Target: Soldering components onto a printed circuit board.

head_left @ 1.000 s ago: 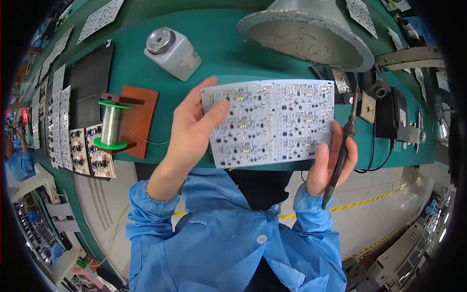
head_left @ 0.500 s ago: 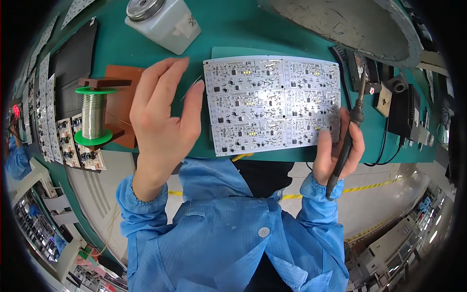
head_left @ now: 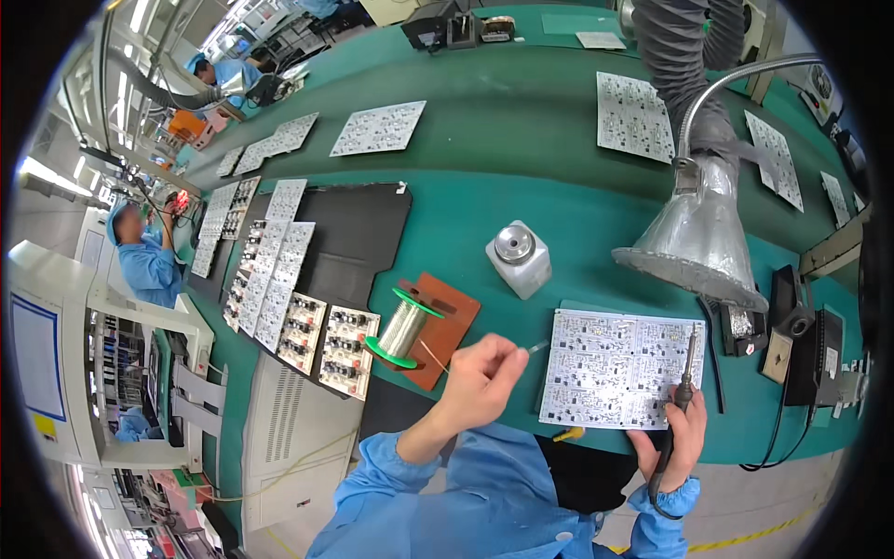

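Observation:
A white panel of circuit boards [head_left: 605, 373] lies in front of me on a thin green sheet. My left hand [head_left: 477, 384] is just left of it, thumb and fingers pinched on thin solder wire [head_left: 538, 347] whose end points toward the panel. The solder spool [head_left: 406, 328], with green flanges, stands on a reddish-brown base [head_left: 458, 321] to the left. My right hand [head_left: 684, 436] is closed around a soldering iron [head_left: 686, 391] at the panel's lower right corner. The iron's tip points away from me, over the panel's right side.
A metal fume hood [head_left: 697, 244] hangs beyond the panel. Behind it stands a white bottle [head_left: 521, 265] with a metal top. Populated boards [head_left: 349, 352] lie on a black mat [head_left: 349, 233] at left; a black soldering station [head_left: 813, 359] stands right. Two co-workers are far left.
The view has swung up and left, bringing in the far bench. My left fingers have gone from spread apart to pinched together. My right hand still holds the soldering iron.

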Tool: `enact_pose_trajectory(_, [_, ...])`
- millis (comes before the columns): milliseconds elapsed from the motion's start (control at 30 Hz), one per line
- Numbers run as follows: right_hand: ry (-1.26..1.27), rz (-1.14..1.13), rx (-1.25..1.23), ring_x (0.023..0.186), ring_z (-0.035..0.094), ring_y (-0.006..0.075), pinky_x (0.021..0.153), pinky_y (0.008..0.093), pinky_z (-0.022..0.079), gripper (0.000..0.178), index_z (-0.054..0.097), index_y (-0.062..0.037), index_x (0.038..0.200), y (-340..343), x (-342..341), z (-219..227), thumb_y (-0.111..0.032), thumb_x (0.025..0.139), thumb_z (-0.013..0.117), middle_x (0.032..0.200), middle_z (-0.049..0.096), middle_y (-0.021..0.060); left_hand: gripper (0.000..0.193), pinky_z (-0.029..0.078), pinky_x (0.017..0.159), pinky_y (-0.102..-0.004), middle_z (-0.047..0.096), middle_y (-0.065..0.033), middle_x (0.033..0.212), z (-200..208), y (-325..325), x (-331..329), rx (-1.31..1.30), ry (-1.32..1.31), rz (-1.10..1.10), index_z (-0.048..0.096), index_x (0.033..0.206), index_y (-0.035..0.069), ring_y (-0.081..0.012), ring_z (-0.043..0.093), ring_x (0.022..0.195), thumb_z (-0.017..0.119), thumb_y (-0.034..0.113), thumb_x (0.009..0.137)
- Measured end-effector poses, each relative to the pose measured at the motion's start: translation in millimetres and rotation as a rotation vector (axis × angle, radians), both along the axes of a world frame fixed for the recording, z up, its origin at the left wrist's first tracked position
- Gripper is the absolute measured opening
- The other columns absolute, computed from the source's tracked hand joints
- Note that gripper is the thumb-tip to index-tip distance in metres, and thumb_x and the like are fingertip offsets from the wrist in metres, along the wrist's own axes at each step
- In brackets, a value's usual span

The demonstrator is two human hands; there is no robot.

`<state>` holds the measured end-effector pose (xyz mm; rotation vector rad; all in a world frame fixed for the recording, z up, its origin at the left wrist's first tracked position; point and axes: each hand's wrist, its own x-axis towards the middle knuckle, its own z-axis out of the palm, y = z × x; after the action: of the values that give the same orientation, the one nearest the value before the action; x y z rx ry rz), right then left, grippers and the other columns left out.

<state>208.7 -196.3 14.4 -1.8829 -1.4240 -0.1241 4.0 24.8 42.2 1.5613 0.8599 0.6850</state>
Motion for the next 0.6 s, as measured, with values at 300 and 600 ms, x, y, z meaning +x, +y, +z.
enact_pose_trajectory(300, [0.399, 0.057, 0.272, 0.118, 0.052, 0.0405, 0.101, 0.055, 0.038, 0.051, 0.045, -0.0004, 0.128, -2.4, -27.0, 5.4, -0.029, 0.089, 0.062, 0.12, 0.057, 0.0276, 0.011, 0.04, 0.049, -0.0299, 0.056, -0.0075, 0.064, 14.5, -50.5, 21.1, 0.079, -0.202, -0.593, 0.059, 0.082, 0.001, -0.0176, 0.056, 0.055, 0.066, 0.006, 0.088])
enact_pose_trajectory(600, [0.592, 0.14, 0.381, 0.082, 0.056, 0.017, 0.072, 0.0292, 0.047, 0.044, 0.047, -0.0084, 0.126, 19.9, -61.1, 17.5, 0.007, 0.086, 0.058, 0.111, 0.06, 0.0251, 0.006, 0.044, 0.051, -0.0341, 0.06, -0.01, 0.07, 13.2, -65.5, 30.4, 0.031, -0.261, -0.63, 0.063, 0.085, 0.002, -0.0247, 0.059, 0.058, 0.068, 0.005, 0.083])
